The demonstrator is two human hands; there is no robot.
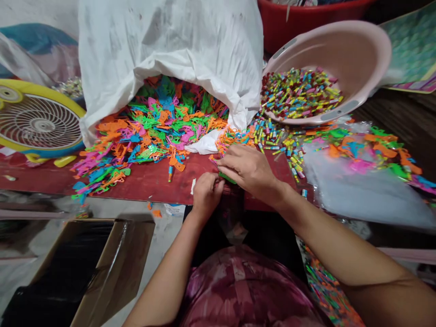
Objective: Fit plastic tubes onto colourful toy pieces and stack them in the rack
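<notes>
My right hand [251,171] is over the front of the red table, its thumb and fingers drawn together. A small green plastic piece [227,178] shows under these fingers, partly hidden. Beside it my left hand [207,193] is closed at the table's edge, fingers curled in; what they hold, if anything, is hidden. Just beyond the hands lies a heap of bright plastic pieces [160,131], orange, green, pink and blue, spilling from a white sack [170,32]. One orange piece with a striped tube [170,174] lies left of my hands.
A tilted pink basin [361,59] at the right holds many small striped tubes [303,93], some spilled on the table [146,184]. Clear plastic bags [361,186] lie right. A yellow fan [42,122] stands left, above a cardboard box [126,259] on the floor.
</notes>
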